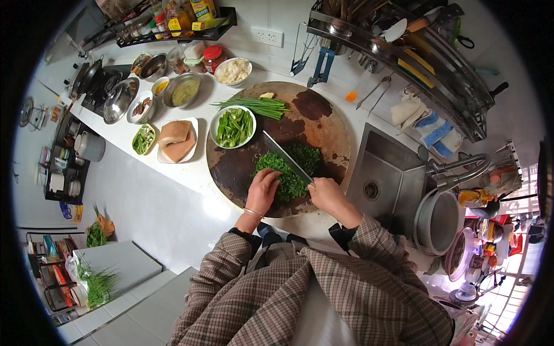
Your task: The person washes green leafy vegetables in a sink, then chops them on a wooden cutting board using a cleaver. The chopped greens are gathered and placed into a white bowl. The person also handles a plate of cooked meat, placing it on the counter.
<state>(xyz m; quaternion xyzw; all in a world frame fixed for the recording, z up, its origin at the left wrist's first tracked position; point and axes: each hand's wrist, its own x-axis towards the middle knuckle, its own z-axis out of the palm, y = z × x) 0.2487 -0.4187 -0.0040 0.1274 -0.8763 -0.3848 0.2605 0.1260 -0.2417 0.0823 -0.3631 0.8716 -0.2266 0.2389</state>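
My right hand (330,197) grips the handle of a cleaver (288,156), whose blade slants up and left across finely chopped greens (279,173). More of the chopped greens lie to the right of the blade. At the near-left edge of the pile rests my left hand (262,190), fingers bent and the thumb apart from them, with nothing seen held. All this is on a round, dark-stained wooden chopping board (333,134). Towards the board's far side are long green chives (259,106), a small pale yellowish piece (267,95) and a white bowl of sliced green peppers (233,127).
Left of the board stand a white dish with meat slabs (177,140), a small green dish (143,139) and metal bowls (181,90). Rice fills a bowl (233,71) behind. A steel sink (376,177) borders the right; a utensil rack (402,60) hangs above it.
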